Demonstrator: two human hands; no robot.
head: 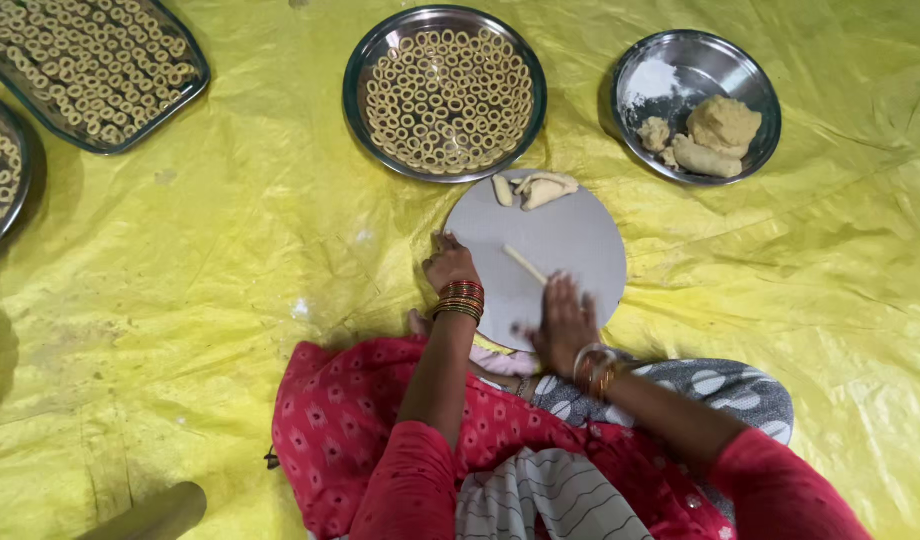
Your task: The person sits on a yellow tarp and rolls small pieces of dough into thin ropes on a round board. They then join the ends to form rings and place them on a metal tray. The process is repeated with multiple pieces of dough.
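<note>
A yellow sheet covers the whole floor, creased and shiny. On it, at the far side, stand a rectangular tray and a round plate, both packed with small dough rings, and part of another plate of rings shows at the left edge. To the right sits a steel bowl with lumps of dough and a dusting of flour. Nearer the person lies a round grey board, just below the plate and touching neither dish. At the board's far edge rest a few dough pieces. The left hand, red bangles at the wrist, rests at the board's left rim, fingers curled loosely, holding nothing that shows. The right hand lies flat on the board's near part, fingers spread and blurred, palm down, with a thin dough strip running out from under its fingertips toward the board's middle. The strip lies slantwise on the board, between the two hands.
</note>
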